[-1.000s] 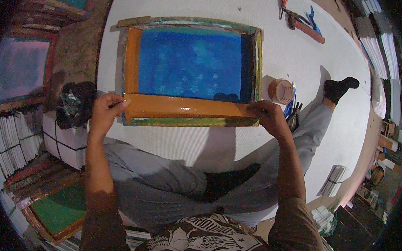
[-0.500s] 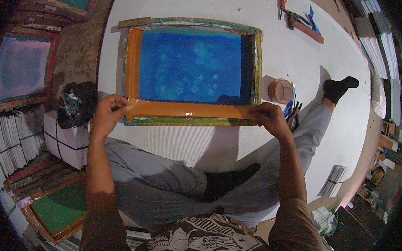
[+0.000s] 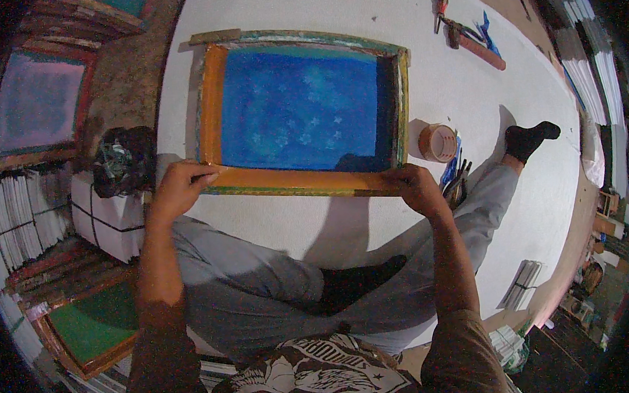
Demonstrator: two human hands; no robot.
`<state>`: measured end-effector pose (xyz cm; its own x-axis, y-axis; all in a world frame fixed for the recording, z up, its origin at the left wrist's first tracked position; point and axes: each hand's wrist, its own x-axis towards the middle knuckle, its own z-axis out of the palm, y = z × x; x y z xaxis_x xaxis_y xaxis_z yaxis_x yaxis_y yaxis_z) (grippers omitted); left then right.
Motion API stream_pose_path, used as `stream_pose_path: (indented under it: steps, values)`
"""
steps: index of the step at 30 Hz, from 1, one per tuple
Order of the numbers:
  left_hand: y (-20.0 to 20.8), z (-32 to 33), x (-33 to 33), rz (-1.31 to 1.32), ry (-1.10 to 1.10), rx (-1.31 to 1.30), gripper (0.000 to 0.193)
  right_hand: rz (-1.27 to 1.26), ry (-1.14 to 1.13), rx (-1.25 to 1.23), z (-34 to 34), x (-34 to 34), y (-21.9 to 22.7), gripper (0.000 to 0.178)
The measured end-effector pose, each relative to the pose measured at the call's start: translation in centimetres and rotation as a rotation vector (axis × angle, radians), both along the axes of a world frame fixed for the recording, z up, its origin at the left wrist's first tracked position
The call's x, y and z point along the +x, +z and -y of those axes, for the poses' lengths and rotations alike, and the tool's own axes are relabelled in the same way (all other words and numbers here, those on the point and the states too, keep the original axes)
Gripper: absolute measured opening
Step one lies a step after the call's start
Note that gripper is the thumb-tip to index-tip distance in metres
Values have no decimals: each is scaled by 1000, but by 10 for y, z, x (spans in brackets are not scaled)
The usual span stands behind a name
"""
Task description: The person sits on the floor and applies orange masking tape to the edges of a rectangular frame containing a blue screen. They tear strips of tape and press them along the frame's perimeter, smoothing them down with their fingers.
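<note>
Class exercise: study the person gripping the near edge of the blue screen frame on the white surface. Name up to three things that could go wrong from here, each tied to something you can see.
1. Both hands, left hand and right hand, grip only the near rail of the screen frame; lifted, the far side may sag or twist.
2. The tape roll and brushes lie close by its right corner; a sideways shift could knock them.
3. The blue mesh might smear the white surface if it is wet, which I cannot tell.
</note>
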<state>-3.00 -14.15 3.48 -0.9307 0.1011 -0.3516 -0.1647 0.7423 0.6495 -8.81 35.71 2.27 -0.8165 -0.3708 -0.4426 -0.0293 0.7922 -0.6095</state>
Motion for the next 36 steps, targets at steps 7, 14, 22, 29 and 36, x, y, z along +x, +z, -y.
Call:
stream_pose_path:
  steps: [7,14,22,29,36]
  values:
    - [-2,-8,1,-40,-95,-153,20,-80,37,194,0,5,-5,24]
    - [-9,-9,4,66,-49,-130,20,-76,97,400,1,7,-12,23]
    - [-12,-10,3,112,-39,-184,20,-69,141,471,5,5,-11,28]
    - [-12,-9,0,81,-89,-150,17,-67,189,498,8,5,-8,29]
    - [-2,-9,-5,115,-117,-176,18,-86,282,466,13,-1,2,33]
